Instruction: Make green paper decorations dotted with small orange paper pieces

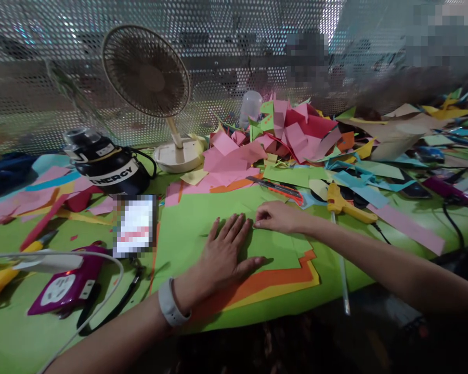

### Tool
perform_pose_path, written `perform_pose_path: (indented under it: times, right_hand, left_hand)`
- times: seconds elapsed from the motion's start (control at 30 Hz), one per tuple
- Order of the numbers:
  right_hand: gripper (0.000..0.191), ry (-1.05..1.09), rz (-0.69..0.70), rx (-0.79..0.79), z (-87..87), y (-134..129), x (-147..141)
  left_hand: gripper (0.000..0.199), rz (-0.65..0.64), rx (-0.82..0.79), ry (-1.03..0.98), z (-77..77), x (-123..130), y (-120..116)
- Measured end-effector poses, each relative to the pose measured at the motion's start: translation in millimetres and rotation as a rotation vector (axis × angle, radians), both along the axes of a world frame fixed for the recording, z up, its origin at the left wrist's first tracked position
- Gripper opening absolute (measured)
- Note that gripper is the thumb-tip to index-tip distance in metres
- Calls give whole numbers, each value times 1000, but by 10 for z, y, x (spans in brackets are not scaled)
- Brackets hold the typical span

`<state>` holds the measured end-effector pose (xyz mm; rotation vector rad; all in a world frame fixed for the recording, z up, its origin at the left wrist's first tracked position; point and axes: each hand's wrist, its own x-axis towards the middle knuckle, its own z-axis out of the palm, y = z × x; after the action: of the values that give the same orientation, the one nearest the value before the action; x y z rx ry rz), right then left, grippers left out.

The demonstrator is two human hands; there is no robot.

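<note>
My left hand [228,249] lies flat with fingers spread on a green paper sheet [187,223]. A pale band circles that wrist. Close beside its fingertips, my right hand [275,215] is closed, its fingers pinched together low over the same sheet; whatever they hold, if anything, is too small to name. Orange paper [273,280] and yellow paper [314,275] stick out from under the green sheet toward the front edge. Just beyond my right hand rests a utility knife [281,188] with a dark and red body.
A yellow glue gun [347,205] and a glue stick [341,270] lie right. Paper scraps [288,130] are heaped behind. A fan [148,72], a black bottle [113,166], a phone [134,226] and a purple device [68,278] with a white cable [119,275] occupy the left.
</note>
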<state>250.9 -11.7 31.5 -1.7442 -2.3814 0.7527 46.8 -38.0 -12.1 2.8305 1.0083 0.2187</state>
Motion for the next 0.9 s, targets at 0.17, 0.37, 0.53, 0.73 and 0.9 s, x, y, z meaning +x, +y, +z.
perform_pose_path:
  times: [0.17, 0.37, 0.53, 0.73, 0.9]
  right_hand:
    - [14, -19, -47, 4, -10, -59, 199]
    - [10, -57, -132, 23, 92, -192, 434]
    - [27, -74, -202, 211, 105, -395, 201]
    - [62, -123, 121, 220, -211, -630, -184]
    - [65, -142, 120, 248, -326, -670, -147]
  left_hand:
    - [80, -44, 12, 11, 2, -46, 60]
    - [78, -57, 69, -14, -82, -65, 66]
    - [76, -58, 69, -29, -92, -67, 67]
    - [76, -69, 49, 20, -42, -60, 68]
    - [79, -65, 105, -15, -87, -75, 64]
